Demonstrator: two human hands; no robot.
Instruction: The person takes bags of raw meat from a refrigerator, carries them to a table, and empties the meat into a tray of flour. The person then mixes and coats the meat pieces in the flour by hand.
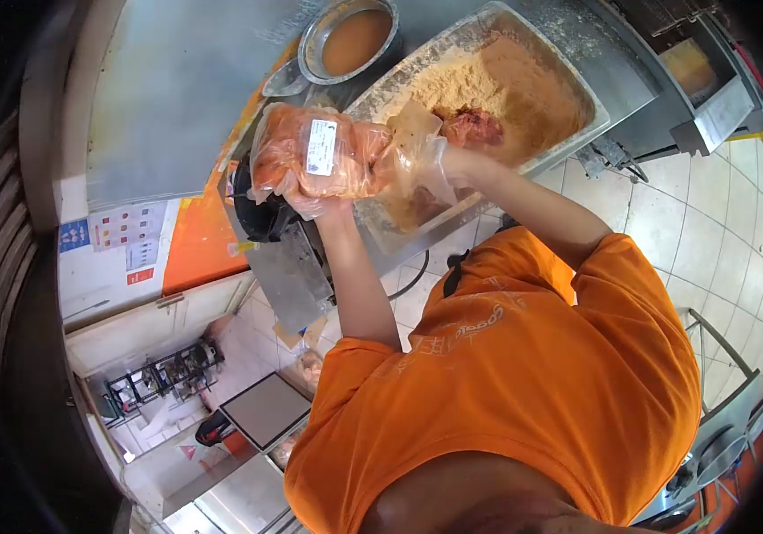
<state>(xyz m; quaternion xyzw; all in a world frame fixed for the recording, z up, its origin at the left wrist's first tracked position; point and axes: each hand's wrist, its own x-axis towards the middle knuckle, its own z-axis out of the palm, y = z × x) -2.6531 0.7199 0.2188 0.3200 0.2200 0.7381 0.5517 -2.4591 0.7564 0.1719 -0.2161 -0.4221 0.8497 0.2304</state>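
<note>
Clear plastic bag of orange-pink meat [353,145] held in left hand [315,204].
Right hand [428,167] at bag's end, grip cannot be determined; pale rectangular powder-dusted tray [551,59] alongside.

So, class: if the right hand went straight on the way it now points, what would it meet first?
Most likely the labelled bag of meat, directly ahead of the right hand. Clear plastic blurs the fingers, so any remaining gap is unclear.
</note>
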